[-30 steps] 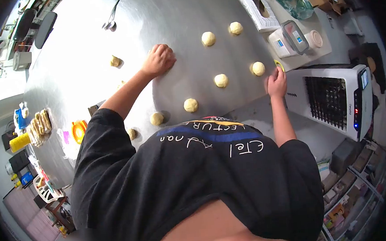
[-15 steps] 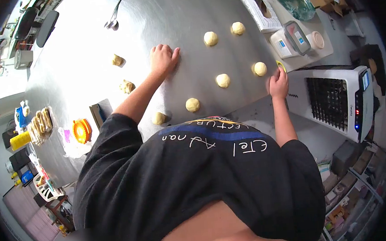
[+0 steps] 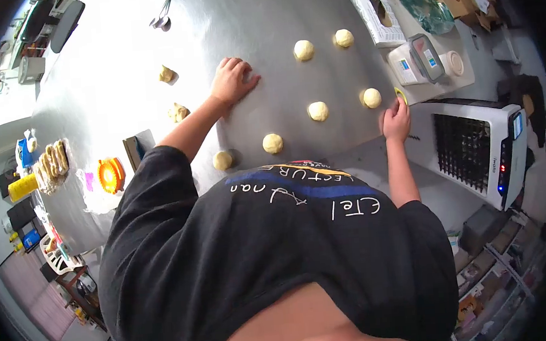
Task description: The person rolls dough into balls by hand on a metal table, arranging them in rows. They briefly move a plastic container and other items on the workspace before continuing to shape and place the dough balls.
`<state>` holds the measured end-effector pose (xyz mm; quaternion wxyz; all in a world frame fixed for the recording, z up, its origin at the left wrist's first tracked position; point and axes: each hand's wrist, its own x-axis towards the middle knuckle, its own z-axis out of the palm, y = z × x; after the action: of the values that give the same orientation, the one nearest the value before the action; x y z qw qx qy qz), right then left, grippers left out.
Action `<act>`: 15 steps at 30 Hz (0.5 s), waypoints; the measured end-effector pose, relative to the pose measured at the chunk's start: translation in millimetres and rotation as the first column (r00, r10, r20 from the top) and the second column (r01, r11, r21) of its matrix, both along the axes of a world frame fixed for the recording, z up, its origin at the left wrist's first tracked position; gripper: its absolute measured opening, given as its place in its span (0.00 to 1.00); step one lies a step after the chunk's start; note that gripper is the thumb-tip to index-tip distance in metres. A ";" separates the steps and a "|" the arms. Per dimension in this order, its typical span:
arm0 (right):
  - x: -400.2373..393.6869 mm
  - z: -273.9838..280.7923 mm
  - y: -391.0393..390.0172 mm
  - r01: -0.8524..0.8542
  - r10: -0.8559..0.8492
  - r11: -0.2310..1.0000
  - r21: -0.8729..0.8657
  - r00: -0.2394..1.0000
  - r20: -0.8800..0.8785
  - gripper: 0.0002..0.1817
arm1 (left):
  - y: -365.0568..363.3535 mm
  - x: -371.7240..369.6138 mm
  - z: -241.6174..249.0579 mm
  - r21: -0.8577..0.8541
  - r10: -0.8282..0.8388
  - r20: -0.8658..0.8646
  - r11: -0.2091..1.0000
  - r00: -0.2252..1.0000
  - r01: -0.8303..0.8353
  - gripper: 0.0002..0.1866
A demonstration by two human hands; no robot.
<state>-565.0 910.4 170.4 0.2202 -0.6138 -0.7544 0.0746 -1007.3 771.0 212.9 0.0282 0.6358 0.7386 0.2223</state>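
Note:
My left hand [image 3: 232, 81] rests palm down on the metal table, fingers curled together and thumb out to the side. Whatever lies beneath its palm is hidden. To its left are two rough dough pieces, one dough piece [image 3: 166, 74] farther off and another dough piece [image 3: 178, 112] nearer. Smooth dough balls [image 3: 318, 111] are spread out to its right, and a dough ball [image 3: 222, 160] lies close to my shirt. At the table's right edge my right hand [image 3: 396, 122] is closed on a thin yellow-green curved thing [image 3: 401, 95], mostly covered by the fingers. Beside it sits another dough ball [image 3: 372, 97].
Metal spoons [image 3: 161, 22] lie at the back. An orange ring-shaped mould [image 3: 110, 175] and a yellow roll [image 3: 23, 187] are on the left. Lidded plastic tubs [image 3: 408, 64] and a white box [image 3: 376, 14] stand right, above an air cooler [image 3: 471, 150].
The view has shifted slightly, so the table items sit a little differently. My left hand has moved a little toward the right. My right hand keeps its grip at the edge.

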 end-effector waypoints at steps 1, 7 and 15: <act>-0.5 -0.1 -0.4 -0.004 0.004 1.000 0.000 1.000 0.009 0.26 | 2.7 0.7 -3.4 0.011 -0.051 0.045 0.999 0.998 0.050 0.11; -3.9 5.1 -1.2 0.018 -0.018 0.999 -0.040 1.000 0.004 0.26 | 13.8 -4.2 -15.4 0.114 -0.049 -0.019 0.992 0.999 0.051 0.13; -4.3 7.5 -1.3 0.015 -0.014 0.999 -0.038 1.000 0.024 0.26 | 12.3 21.0 -15.8 0.149 0.236 -0.029 0.962 0.971 -0.229 0.13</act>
<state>-569.3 909.1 177.8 0.2000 -0.6242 -0.7510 0.0800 -986.3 783.3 197.1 -0.0616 0.5502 0.7904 0.2620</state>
